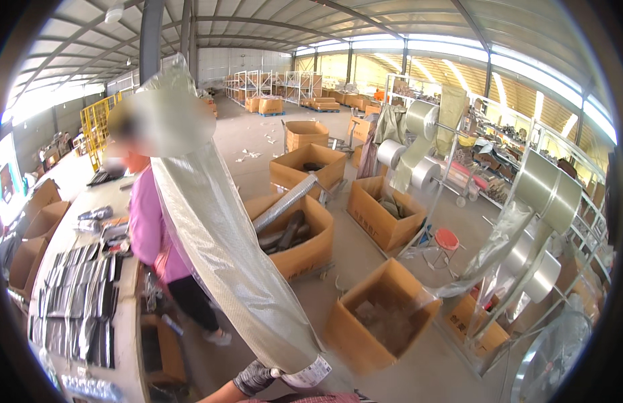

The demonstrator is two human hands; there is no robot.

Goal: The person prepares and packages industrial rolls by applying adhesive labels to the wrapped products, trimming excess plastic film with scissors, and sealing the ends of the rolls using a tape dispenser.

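My left hand, in a dark grey glove with a bare thumb tip showing, is closed on the near end of a long, broad piece wrapped in clear plastic film. The wrapped piece is beige-green and tilts up and away to the left, its far end rising in front of a co-worker. A white label is on its near end, just right of my thumb. My right hand is out of view. Whatever lies inside the wrap cannot be made out.
A co-worker in a pink top stands by a long table with dark flat packs. Open cardboard boxes stand ahead and right. Film rolls hang on a metal rack; a red stool stands near it.
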